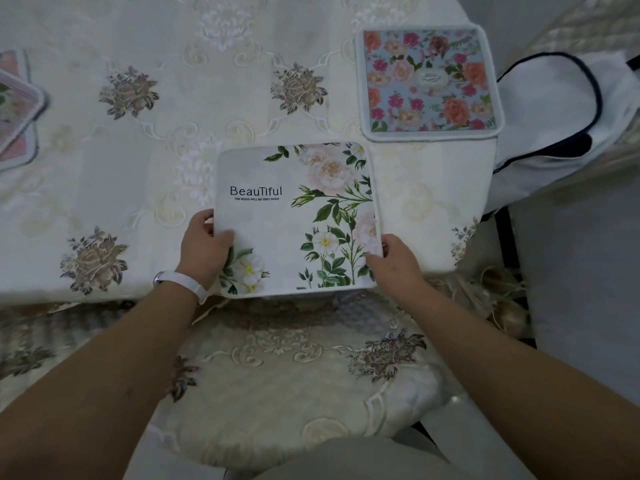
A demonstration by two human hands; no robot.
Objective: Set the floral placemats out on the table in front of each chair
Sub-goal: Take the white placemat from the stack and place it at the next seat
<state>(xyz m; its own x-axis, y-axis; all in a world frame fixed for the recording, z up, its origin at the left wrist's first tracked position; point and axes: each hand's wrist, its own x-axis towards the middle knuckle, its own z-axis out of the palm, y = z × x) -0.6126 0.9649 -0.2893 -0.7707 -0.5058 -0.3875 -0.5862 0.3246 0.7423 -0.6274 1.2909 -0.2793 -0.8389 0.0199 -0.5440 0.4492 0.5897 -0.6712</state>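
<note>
A white floral placemat (294,216) printed with "Beautiful" lies at the near edge of the table (138,188), its front edge overhanging slightly. My left hand (204,247) grips its near left corner, thumb on top. My right hand (394,261) grips its near right corner. A second placemat (429,81), blue with pink and orange flowers, lies flat at the far right of the table. More pink floral placemats (17,109) sit stacked at the left edge, cut off by the frame.
The table wears a cream embroidered cloth with brown flower motifs. A chair seat (294,386) with matching cover stands right below the white placemat. A white bag with dark trim (561,123) rests on a chair at the right.
</note>
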